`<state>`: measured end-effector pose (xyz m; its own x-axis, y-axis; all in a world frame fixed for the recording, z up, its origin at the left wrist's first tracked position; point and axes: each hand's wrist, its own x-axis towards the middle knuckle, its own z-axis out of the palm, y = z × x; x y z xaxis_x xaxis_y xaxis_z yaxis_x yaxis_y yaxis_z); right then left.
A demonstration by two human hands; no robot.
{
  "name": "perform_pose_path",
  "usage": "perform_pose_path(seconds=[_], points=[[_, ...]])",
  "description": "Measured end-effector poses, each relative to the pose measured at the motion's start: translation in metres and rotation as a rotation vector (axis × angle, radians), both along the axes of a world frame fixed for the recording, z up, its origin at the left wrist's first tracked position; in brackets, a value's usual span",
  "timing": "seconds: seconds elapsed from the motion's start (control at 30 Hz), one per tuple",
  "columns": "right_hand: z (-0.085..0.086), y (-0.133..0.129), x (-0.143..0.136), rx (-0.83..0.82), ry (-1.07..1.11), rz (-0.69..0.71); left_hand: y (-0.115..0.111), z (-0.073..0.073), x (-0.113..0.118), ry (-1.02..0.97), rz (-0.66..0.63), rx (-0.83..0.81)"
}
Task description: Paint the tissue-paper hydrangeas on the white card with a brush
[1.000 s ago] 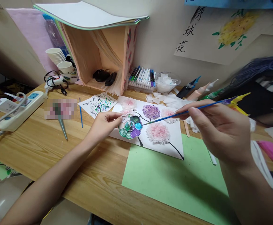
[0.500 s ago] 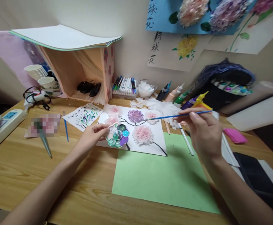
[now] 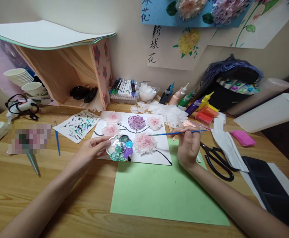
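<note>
My left hand (image 3: pixel 96 147) pinches the rim of a small flower-shaped palette (image 3: pixel 120 147) with green, blue and purple paint in its wells. It is held over the lower left of a white sheet (image 3: pixel 163 150) bearing pink flowers, a purple flower (image 3: pixel 137 122) and black stems. My right hand (image 3: pixel 188 145) grips a thin blue paintbrush (image 3: pixel 169 134) pointing left. The brush tip is over the top of the large pink flower (image 3: pixel 144 143); whether it touches is unclear. Beneath the sheet's lower edge lies green paper (image 3: pixel 164 191).
Black scissors (image 3: pixel 219 162) and a black tray (image 3: pixel 270 188) lie at the right. Paint bottles (image 3: pixel 184 99), white paper scraps (image 3: pixel 169 112) and a marker box (image 3: pixel 123 92) stand behind. At the left are a paint-marked paper (image 3: pixel 78 125), another blue brush (image 3: pixel 57 140) and paper cups (image 3: pixel 32 88).
My right hand and the brush have moved left and down, bringing the tip from beside the purple flower to the large pink one. The view has shifted; scissors now show at the right.
</note>
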<state>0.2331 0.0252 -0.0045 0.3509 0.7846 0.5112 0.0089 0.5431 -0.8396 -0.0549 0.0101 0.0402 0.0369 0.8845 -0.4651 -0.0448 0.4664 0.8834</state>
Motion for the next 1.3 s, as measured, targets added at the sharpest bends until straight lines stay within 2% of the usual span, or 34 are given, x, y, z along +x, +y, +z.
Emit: perform_pose_path(seconds=[0.07, 0.27, 0.37, 0.57, 0.77, 0.97, 1.3], points=[[0.0, 0.004, -0.001, 0.001, -0.002, 0.017, -0.001, 0.0, 0.001, -0.017, -0.02, 0.0], [-0.011, 0.015, 0.008, -0.231, 0.097, 0.008, -0.001, 0.003, 0.007, -0.01, -0.071, -0.022], [-0.015, 0.016, 0.011, -0.281, 0.127, 0.04, -0.001, 0.003, 0.008, 0.012, -0.086, -0.022], [-0.016, 0.015, 0.011, -0.306, 0.108, 0.079, -0.002, -0.001, 0.004, 0.013, -0.087, -0.033], [-0.016, 0.015, 0.011, -0.314, 0.047, 0.089, -0.001, 0.002, 0.005, 0.051, -0.086, -0.017], [-0.017, 0.016, 0.011, -0.335, 0.013, 0.057, -0.001, 0.002, 0.004, 0.03, -0.094, -0.015], [-0.019, 0.019, 0.014, -0.339, 0.124, 0.043, -0.001, 0.003, 0.006, -0.014, -0.062, -0.042]])
